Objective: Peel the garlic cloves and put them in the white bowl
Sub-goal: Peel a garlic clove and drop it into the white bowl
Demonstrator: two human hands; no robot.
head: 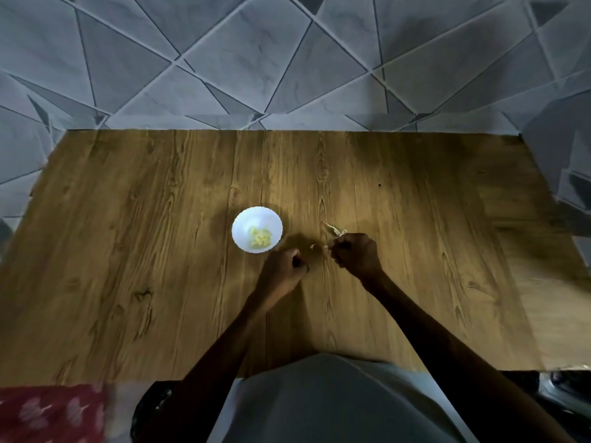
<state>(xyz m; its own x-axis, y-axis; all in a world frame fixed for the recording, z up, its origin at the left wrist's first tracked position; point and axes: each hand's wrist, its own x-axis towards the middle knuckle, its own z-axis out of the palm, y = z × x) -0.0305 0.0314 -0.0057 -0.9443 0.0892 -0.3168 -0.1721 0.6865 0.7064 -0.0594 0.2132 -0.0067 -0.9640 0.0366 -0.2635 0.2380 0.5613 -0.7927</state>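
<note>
A white bowl point(256, 229) stands at the middle of the wooden table point(128, 251) and holds several peeled, pale yellow garlic cloves point(259, 238). My left hand point(284, 268) is just below and right of the bowl, fingers curled into a fist; nothing shows in it. My right hand point(355, 253) lies further right, fingers curled around scraps of garlic skin point(334, 232) that stick out at its top left. A small bit of skin point(314, 246) lies on the table between the two hands. Whether a clove is inside either fist is hidden.
Grey tiled floor with a triangle pattern point(287, 59) surrounds the table beyond its far edge. A red patterned cloth point(48, 410) shows at the bottom left, under the table's near edge. My grey shirt point(335, 404) fills the bottom centre.
</note>
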